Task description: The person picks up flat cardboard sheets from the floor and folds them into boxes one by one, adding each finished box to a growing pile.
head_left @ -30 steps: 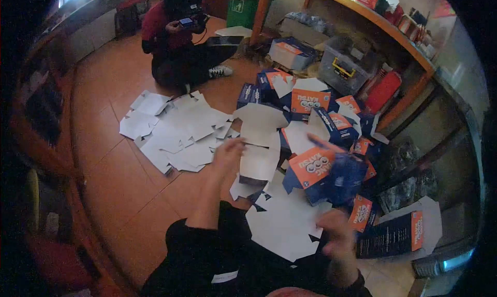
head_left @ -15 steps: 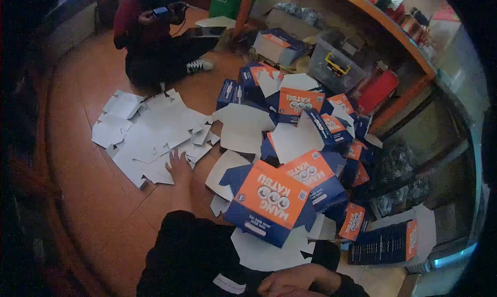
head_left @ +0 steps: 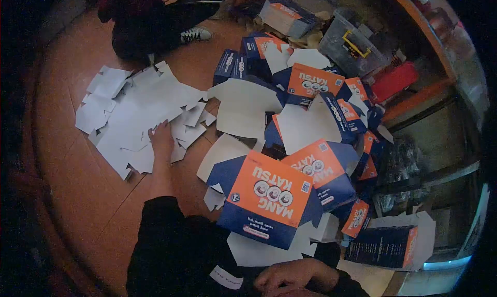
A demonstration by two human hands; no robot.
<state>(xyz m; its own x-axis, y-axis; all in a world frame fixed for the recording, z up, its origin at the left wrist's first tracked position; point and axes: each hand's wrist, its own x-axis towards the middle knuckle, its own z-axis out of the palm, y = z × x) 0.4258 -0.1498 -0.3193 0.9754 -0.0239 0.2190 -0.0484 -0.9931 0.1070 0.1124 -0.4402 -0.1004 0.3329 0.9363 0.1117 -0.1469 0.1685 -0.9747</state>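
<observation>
A pile of flat white box blanks [head_left: 124, 116] lies on the floor at the left, printed sides hidden. My left hand [head_left: 163, 137] reaches to the pile's near right edge, its fingers bent and pinching the edge of a top blank. My right hand [head_left: 292, 275] rests low in front of me, fingers curled with nothing visible in them. Close beyond it lies an orange and navy printed box blank [head_left: 272, 193], printed face up, overlapping a second printed box blank [head_left: 318, 167]. A white sheet [head_left: 253, 250] sticks out beneath the nearer one.
More orange and navy boxes [head_left: 316, 82] heap up at centre right. Behind them stand a clear plastic bin [head_left: 347, 48] with a yellow handle and a red case [head_left: 394, 82]. A wooden shelf frame [head_left: 422, 25] borders the right. Another person [head_left: 145, 27] sits beyond the pile.
The view has tipped downward. My left hand has gone from spread fingers to bent ones at the blanks' edge, and the top blanks have shifted slightly. My right hand stays where it was.
</observation>
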